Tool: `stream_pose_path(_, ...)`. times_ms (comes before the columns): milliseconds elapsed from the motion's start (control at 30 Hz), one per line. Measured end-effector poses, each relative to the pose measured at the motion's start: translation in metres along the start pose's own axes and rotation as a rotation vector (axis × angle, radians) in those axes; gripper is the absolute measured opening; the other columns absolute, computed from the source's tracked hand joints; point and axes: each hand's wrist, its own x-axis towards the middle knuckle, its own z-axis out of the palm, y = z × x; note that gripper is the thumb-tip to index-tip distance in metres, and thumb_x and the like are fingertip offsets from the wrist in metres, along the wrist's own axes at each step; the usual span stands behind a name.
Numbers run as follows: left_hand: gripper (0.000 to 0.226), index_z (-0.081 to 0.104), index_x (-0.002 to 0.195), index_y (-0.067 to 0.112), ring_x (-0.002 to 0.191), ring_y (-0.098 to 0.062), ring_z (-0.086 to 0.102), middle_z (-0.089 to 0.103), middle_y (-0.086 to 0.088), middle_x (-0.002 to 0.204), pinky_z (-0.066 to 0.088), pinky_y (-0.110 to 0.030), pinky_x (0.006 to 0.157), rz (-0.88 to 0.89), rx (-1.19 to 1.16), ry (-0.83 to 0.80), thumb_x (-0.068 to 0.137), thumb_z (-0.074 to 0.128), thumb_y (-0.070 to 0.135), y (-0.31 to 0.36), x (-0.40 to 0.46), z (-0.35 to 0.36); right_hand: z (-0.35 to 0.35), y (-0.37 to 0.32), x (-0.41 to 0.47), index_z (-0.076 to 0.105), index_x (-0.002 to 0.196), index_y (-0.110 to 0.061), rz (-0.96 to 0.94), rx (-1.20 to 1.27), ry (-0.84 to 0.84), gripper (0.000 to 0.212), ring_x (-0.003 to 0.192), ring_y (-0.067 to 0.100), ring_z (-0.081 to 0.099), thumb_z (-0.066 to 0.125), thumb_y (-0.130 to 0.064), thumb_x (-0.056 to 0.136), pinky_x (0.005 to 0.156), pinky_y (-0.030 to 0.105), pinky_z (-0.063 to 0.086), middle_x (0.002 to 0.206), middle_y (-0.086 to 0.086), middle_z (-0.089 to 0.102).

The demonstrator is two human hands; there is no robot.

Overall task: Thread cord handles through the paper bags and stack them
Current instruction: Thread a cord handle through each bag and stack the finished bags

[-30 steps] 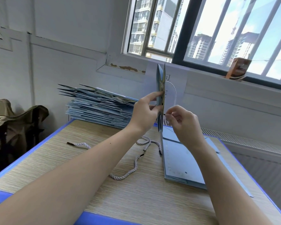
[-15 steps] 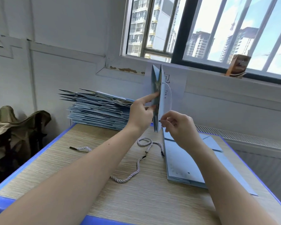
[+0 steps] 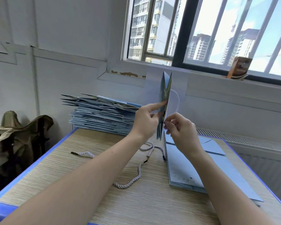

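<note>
I hold a flat light-blue paper bag (image 3: pixel 163 88) upright and edge-on above the table. My left hand (image 3: pixel 145 121) grips its left side, index finger stretched along the panel. My right hand (image 3: pixel 178 125) pinches at the bag's right face, where a white cord loop (image 3: pixel 177 101) arcs out; what its fingertips hold is too small to tell apart. Loose white twisted cords (image 3: pixel 136 176) with dark tips lie on the table below. A tall stack of corded bags (image 3: pixel 101 114) sits at the back left. A flat pile of blue bags (image 3: pixel 185 168) lies on the right.
The wooden table (image 3: pixel 88 184) has a blue rim. Another short cord (image 3: pixel 84 154) lies left of centre. An olive cloth over a chair (image 3: pixel 15 137) stands at the left. A brown carton (image 3: pixel 238 67) sits on the windowsill; a radiator (image 3: pixel 250 142) runs along the right wall.
The upright bag has spread a little wider at its top and the cord loop on its right face now shows larger. My right hand has shifted slightly along the bag.
</note>
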Motion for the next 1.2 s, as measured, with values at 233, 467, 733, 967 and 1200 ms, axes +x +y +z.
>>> stream_pose_path(233, 0.049, 0.061, 0.135, 0.024, 0.094, -0.019, 0.072, 0.075, -0.004, 0.108, 0.057, -0.040, 0.092, 0.015, 0.033, -0.094, 0.092, 0.064, 0.001, -0.001, 0.002, -0.001, -0.006, 0.002, 0.003, 0.062, 0.086, -0.004, 0.174, 0.156, 0.025, 0.014, 0.056, 0.014, 0.065, 0.066, -0.013, 0.095, 0.059, 0.029, 0.054, 0.069, 0.008, 0.071)
stream_pose_path(467, 0.053, 0.059, 0.137, 0.029, 0.110, -0.013, 0.064, 0.064, 0.005, 0.126, 0.054, -0.023, 0.091, 0.106, 0.144, -0.150, 0.090, 0.066, 0.004, -0.005, 0.002, 0.000, -0.015, -0.002, 0.008, 0.070, 0.084, 0.001, 0.235, 0.255, -0.021, 0.018, 0.062, 0.023, 0.070, 0.058, -0.004, 0.097, 0.060, 0.032, 0.056, 0.070, 0.012, 0.073)
stream_pose_path(733, 0.065, 0.056, 0.140, 0.028, 0.113, -0.012, 0.064, 0.064, 0.004, 0.126, 0.055, -0.030, 0.094, 0.130, 0.202, -0.197, 0.083, 0.064, -0.004, -0.009, 0.003, -0.001, -0.015, -0.010, 0.002, 0.071, 0.083, -0.003, 0.228, 0.184, -0.025, 0.027, 0.064, 0.024, 0.073, 0.072, -0.029, 0.091, 0.066, 0.042, 0.061, 0.069, 0.007, 0.074)
stream_pose_path(967, 0.048, 0.069, 0.121, 0.014, 0.094, -0.015, 0.070, 0.074, -0.005, 0.102, 0.055, -0.023, 0.081, 0.127, 0.247, -0.104, 0.077, 0.068, -0.006, -0.010, 0.002, 0.000, -0.010, -0.012, 0.000, 0.069, 0.079, -0.007, 0.199, 0.082, 0.017, 0.018, 0.059, 0.017, 0.071, 0.071, -0.020, 0.090, 0.071, 0.045, 0.061, 0.064, 0.003, 0.073)
stream_pose_path(1200, 0.028, 0.077, 0.105, 0.015, 0.088, -0.014, 0.062, 0.072, -0.002, 0.099, 0.045, -0.011, 0.074, 0.181, 0.461, -0.092, 0.079, 0.073, 0.005, -0.017, 0.000, 0.002, -0.009, -0.010, -0.003, 0.063, 0.080, -0.009, 0.153, 0.045, 0.052, 0.007, 0.055, 0.015, 0.070, 0.066, -0.013, 0.085, 0.068, 0.046, 0.060, 0.063, 0.002, 0.072)
